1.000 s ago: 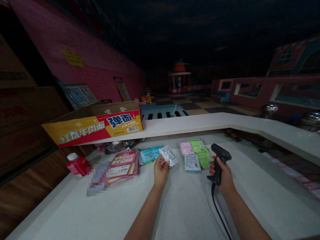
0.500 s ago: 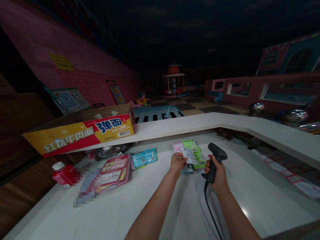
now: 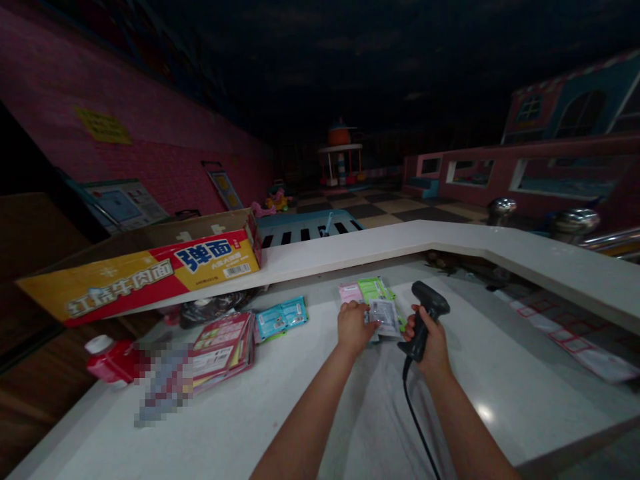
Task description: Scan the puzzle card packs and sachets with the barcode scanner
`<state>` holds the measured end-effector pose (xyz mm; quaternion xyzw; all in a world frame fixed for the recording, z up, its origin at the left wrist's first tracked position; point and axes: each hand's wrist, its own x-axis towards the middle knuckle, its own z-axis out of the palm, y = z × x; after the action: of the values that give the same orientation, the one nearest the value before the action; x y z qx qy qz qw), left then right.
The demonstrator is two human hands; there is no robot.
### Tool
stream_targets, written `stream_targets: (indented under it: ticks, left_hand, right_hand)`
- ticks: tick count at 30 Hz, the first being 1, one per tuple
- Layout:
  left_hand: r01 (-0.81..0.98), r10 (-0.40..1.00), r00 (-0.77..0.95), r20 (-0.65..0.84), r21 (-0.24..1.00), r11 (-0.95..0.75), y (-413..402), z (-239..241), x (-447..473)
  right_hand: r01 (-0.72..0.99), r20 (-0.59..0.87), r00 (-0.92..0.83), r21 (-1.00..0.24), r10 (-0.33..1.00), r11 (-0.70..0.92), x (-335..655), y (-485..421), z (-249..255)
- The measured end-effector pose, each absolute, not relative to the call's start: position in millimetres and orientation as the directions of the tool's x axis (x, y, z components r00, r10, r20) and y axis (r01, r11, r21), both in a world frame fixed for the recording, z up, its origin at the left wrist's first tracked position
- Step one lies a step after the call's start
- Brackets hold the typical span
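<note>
My left hand [image 3: 356,327] is closed on the edge of a small silver-grey packet [image 3: 385,317], whose printed face is turned up. Under and behind that packet lie a green packet [image 3: 376,288] and a pink packet [image 3: 351,292], partly covered. My right hand [image 3: 431,343] is wrapped round the handle of a black barcode scanner [image 3: 430,300], its head up and to the right of the silver packet. A black cord [image 3: 416,417] runs from the scanner's handle down toward me.
Blue packets [image 3: 283,319] lie left of my hands beside a stack of reddish packs [image 3: 225,347]. Farther left stands a red bottle with a white cap [image 3: 113,360]. An open carton [image 3: 150,277] rests on the raised white ledge [image 3: 350,243]. A printed sheet [image 3: 560,333] lies at the right.
The silver packet has been turned flatter, so its printed face shows more. Both hands still hold what they held. The whole view has shifted slightly.
</note>
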<state>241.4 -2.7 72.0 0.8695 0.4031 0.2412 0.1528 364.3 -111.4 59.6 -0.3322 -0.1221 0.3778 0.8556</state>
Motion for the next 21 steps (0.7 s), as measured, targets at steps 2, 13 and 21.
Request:
stream_targets:
  ticks: [2, 13, 21]
  left_hand:
    - [0.548, 0.673, 0.680, 0.289, 0.409, -0.729, -5, 69, 238]
    - [0.622, 0.707, 0.662, 0.250, 0.344, -0.704, -24, 62, 258]
    - [0.593, 0.707, 0.656, 0.267, 0.398, -0.700, -24, 57, 258]
  right_hand:
    - [-0.566, -0.042, 0.685, -0.658, 0.727, 0.496, 364, -112, 60]
    - [-0.579, -0.051, 0.681, -0.649, 0.731, 0.494, 365, -113, 62]
    - [-0.564, -0.043, 0.687, -0.661, 0.725, 0.495, 364, -113, 63]
